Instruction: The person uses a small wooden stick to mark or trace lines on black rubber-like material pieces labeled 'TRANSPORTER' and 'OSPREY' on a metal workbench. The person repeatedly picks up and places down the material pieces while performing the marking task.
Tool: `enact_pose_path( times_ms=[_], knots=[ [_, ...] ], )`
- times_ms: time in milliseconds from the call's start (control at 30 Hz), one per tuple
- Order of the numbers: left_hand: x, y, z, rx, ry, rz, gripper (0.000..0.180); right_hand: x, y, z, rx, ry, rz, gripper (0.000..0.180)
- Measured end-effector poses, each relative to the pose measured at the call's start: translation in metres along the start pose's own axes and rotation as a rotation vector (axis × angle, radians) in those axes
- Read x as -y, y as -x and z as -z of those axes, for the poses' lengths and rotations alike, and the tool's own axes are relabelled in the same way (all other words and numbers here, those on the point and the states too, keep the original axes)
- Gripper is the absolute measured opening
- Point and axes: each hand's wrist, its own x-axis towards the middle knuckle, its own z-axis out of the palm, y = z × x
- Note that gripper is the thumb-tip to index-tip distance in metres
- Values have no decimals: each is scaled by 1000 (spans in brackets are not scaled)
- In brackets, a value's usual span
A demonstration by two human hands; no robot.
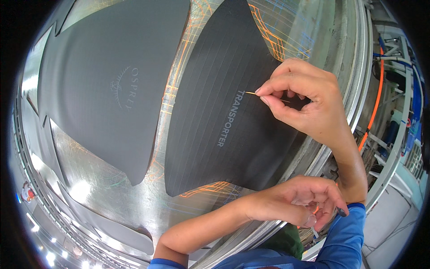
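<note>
A thin pale stick like a toothpick is pinched between the thumb and forefinger of my right hand. Its tip meets the end of the light printed lettering on a black ribbed panel. The other fingers of that hand curl over the panel's right edge. Lower down, my left hand hovers near the table edge, palm up, fingers loosely bent and apart from the thumb. A small dark thing sits at one of its fingertips; I cannot tell what it is.
Left of the ribbed panel lies a larger dark grey panel with a faint emblem. Both rest on a shiny metal table marked with orange and blue lines. More dark panels lie lower left. Beyond the table's metal rail runs an orange hose.
</note>
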Motion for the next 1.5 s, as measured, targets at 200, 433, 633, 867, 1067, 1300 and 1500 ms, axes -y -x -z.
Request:
enact_pose_path(
  times_ms=[200, 433, 633, 867, 1067, 1300, 1500],
  knots=[
    [-1, 0, 0, 6, -12, -2, 53, 4, -2, -1, -9, -7, -23, 12],
    [2, 0, 0, 3, 0, -11, 52, 4, -2, -1, -5, 19, -6, 13],
    [3, -1, 2, 11, -24, -14, 51, 4, -2, 0, -6, 10, -9, 14],
    [2, -1, 1, 5, -32, -31, 50, 5, -2, 0, 5, 13, -30, 14],
    [3, -2, 1, -3, -13, -25, 49, 4, -2, 0, 2, 45, 3, 13],
    [2, -2, 1, -2, -16, -30, 48, 7, -3, 3, 6, 23, -47, 14],
    [2, -3, 0, 0, -4, -50, 48, 3, -3, 3, 5, 48, 23, 17]
  ],
)
